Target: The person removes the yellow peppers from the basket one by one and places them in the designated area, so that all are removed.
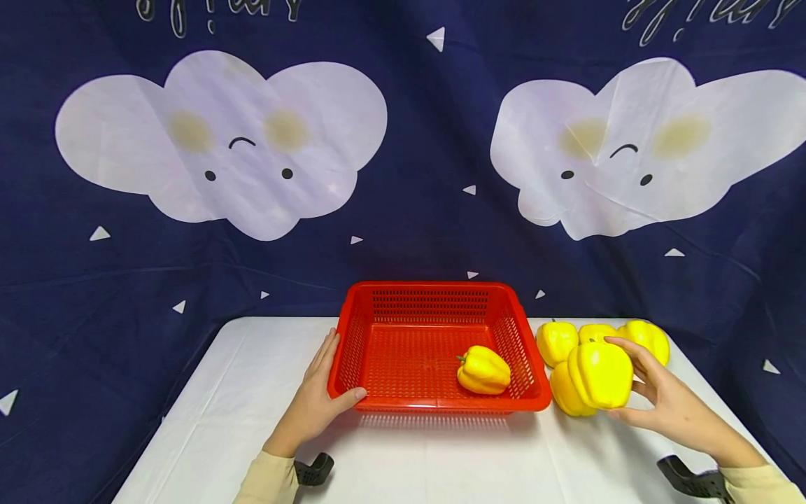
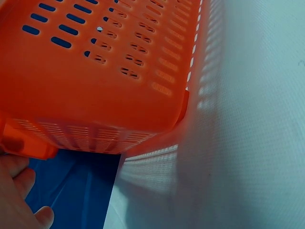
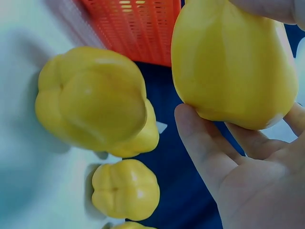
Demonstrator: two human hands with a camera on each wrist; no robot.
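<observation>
My right hand (image 1: pixel 667 402) grips a yellow bell pepper (image 1: pixel 602 374) between thumb and fingers, in front of other peppers to the right of the basket. In the right wrist view the held bell pepper (image 3: pixel 233 67) appears raised beside the rest. A red perforated plastic basket (image 1: pixel 434 404) stands on the table, with one yellow bell pepper (image 1: pixel 483 370) lying on its side inside, near the right front corner. My left hand (image 1: pixel 313 399) holds the basket's left side, thumb over the front left corner of the rim and fingers along the outer wall.
Several yellow bell peppers (image 1: pixel 557 342) sit close together on the white table (image 1: pixel 466 462), right of the basket. One bell pepper (image 1: pixel 569 392) is partly covered by the held one. Behind the table hangs a dark blue cloth (image 1: pixel 434 140) with clouds.
</observation>
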